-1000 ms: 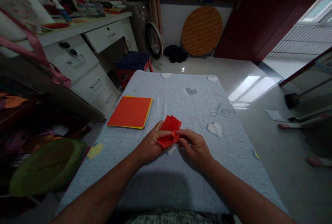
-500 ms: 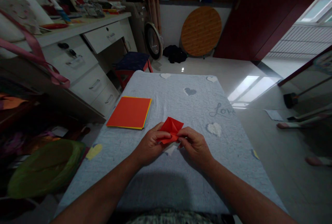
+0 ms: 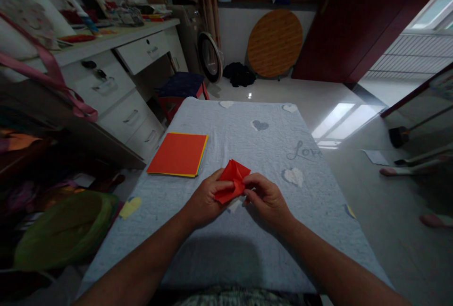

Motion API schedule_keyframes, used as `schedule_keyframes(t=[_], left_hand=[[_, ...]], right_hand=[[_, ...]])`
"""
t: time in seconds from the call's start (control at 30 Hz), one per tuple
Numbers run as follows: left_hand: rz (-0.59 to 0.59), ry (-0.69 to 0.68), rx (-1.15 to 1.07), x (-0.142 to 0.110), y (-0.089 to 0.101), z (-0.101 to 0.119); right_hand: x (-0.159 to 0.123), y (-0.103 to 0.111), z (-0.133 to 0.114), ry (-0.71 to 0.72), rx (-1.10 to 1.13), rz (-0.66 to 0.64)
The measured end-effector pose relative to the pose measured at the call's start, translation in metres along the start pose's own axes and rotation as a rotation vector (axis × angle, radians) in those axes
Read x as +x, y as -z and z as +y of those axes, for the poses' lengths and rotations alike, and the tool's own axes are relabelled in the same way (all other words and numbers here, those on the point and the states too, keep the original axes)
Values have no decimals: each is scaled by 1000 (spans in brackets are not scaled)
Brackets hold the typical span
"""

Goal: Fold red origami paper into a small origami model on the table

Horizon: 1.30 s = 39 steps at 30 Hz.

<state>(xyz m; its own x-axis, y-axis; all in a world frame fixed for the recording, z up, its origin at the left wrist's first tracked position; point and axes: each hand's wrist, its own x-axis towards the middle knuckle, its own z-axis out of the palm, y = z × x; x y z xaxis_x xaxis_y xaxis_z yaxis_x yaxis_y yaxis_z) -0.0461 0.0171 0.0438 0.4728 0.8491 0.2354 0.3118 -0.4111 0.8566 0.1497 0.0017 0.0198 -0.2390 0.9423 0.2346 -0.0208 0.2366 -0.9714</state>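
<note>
A small folded piece of red origami paper [image 3: 231, 178] is held between both hands above the cloth-covered table. My left hand [image 3: 210, 197] pinches its left side, with the thumb lying across the folds. On the right edge, my right hand [image 3: 264, 197] grips the paper between thumb and fingertips. Pointed flaps stand up at the top, and the lower flap spreads out toward me. To the left of my hands lies a stack of coloured paper sheets [image 3: 180, 155], orange-red on top with yellow and blue edges below.
A pale cloth [image 3: 237, 131] with heart patterns covers the table. A stool [image 3: 182, 86] stands beyond its far left corner. White drawers [image 3: 120, 103] and a green-lined bin [image 3: 63, 235] are on the left. A round wooden tabletop [image 3: 275, 44] leans against the far wall.
The lower part of the red paper has opened out and turned slightly, showing a broader face toward me. Both hands keep hold in nearly the same place. The view has shifted slightly.
</note>
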Motion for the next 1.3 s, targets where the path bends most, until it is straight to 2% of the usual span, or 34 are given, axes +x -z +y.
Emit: schedule_keyframes(t=[0.23, 0.43, 0.87, 1.17, 1.3], left_hand=[[-20, 5, -1, -2, 2, 3], [-18, -5, 6, -2, 2, 3], [-50, 6, -27, -2, 2, 4], [-25, -21, -18, -2, 2, 0], [43, -15, -23, -2, 1, 1]], right_hand=[[0, -1, 5, -39, 30, 49], [0, -1, 4, -39, -6, 23], [0, 3, 4, 70, -125, -31], [1, 3, 1, 89, -166, -9], [1, 4, -4, 136, -204, -21]])
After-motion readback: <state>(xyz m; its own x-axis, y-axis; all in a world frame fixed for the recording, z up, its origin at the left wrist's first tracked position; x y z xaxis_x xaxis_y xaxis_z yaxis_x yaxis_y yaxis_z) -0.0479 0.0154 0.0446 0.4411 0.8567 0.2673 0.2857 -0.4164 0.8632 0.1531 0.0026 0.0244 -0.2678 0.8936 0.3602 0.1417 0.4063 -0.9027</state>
